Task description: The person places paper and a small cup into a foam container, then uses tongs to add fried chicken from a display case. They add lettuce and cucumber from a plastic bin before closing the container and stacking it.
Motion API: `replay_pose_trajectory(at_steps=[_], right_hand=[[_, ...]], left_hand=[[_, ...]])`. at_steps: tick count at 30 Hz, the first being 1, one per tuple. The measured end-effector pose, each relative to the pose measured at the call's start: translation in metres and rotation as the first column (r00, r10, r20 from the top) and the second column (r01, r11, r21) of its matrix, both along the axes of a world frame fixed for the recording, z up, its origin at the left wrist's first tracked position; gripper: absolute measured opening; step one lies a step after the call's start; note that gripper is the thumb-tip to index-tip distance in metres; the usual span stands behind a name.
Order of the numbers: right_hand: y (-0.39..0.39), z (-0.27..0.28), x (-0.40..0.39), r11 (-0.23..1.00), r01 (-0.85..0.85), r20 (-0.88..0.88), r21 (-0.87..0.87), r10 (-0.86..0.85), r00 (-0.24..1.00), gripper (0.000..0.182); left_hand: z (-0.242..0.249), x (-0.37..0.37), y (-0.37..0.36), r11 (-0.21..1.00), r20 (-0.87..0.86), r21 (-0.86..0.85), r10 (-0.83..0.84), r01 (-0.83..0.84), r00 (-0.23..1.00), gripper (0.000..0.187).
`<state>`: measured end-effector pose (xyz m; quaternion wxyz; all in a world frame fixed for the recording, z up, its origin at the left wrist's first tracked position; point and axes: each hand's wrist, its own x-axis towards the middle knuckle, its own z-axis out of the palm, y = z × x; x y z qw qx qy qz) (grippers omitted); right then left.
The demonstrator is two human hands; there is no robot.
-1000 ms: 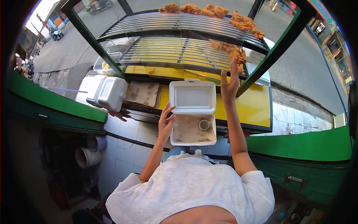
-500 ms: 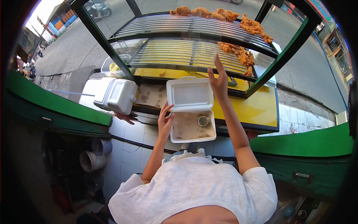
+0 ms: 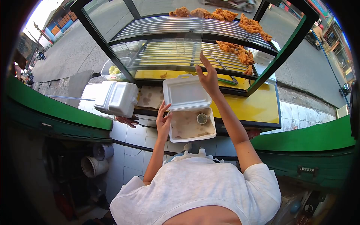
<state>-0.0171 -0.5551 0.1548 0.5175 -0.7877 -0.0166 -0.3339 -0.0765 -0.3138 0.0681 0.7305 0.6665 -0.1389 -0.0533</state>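
My left hand (image 3: 163, 122) grips the left side of an opened white foam takeaway box (image 3: 171, 138), close to the hinge. Its lid (image 3: 187, 93) stands tipped back. Brown paper lines the base, and a small cup of dark green sauce (image 3: 202, 119) sits at the right inside. My right hand (image 3: 208, 78) is stretched forward with fingers extended, its fingertips at the edge of a clear sliding panel (image 3: 165, 56) on the display case. Behind it, pieces of fried chicken (image 3: 245, 57) lie on the lower rack, with more fried chicken (image 3: 251, 25) on the upper one.
Closed foam boxes (image 3: 123, 95) are stacked at the left, beside brown paper sheets (image 3: 152, 96). A clear tub (image 3: 114, 71) holds something pale green. Tongs (image 3: 228, 80) lie inside the dark case frame (image 3: 285, 56). Green counter panels (image 3: 300, 137) flank me.
My right hand has moved left, and the clear panel's edge has slid left with it. The foam box has tilted and shifted slightly left in my left hand.
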Motion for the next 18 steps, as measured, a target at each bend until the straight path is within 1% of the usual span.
replay_pose_trajectory(at_steps=[6, 8, 9, 11, 13, 15, 16, 18], right_hand=[[0.001, 0.000, 0.000, 1.000, 0.008, 0.012, -0.017, -0.008, 1.000, 0.055], [-0.001, 0.001, -0.005, 0.999, 0.009, 0.044, -0.038, -0.007, 0.999, 0.049], [-0.002, 0.000, -0.011, 0.999, 0.013, 0.043, -0.036, -0.012, 0.999, 0.049], [-0.010, -0.004, -0.031, 0.996, 0.078, 0.094, 0.035, -0.081, 0.992, 0.036], [-0.029, -0.032, -0.051, 0.978, 0.203, 0.155, 0.039, -0.207, 0.966, 0.021], [-0.050, -0.074, -0.076, 0.966, 0.252, 0.091, 0.060, -0.257, 0.962, 0.012], [-0.060, -0.093, -0.086, 0.965, 0.256, 0.092, 0.060, -0.261, 0.961, 0.012], [-0.079, -0.121, -0.099, 0.932, 0.304, 0.057, -0.197, -0.298, 0.953, 0.011]], left_hand=[[-0.002, 0.000, 0.002, 1.000, 0.029, 0.007, 0.021, -0.021, 0.999, 0.040], [-0.002, -0.001, 0.003, 1.000, -0.019, 0.013, 0.022, -0.022, 1.000, 0.040], [-0.003, -0.001, 0.003, 1.000, -0.021, 0.014, 0.017, -0.017, 1.000, 0.040], [-0.005, 0.001, 0.002, 1.000, 0.016, -0.002, 0.019, -0.019, 1.000, 0.040], [-0.007, 0.002, 0.002, 0.999, 0.018, 0.024, 0.026, -0.026, 1.000, 0.040], [-0.012, 0.004, 0.003, 0.998, 0.049, 0.040, 0.052, -0.054, 0.997, 0.040], [-0.013, 0.005, 0.003, 0.998, 0.049, 0.039, 0.047, -0.049, 0.998, 0.040], [-0.016, 0.007, 0.003, 0.996, 0.075, 0.028, 0.081, -0.083, 0.994, 0.039]])
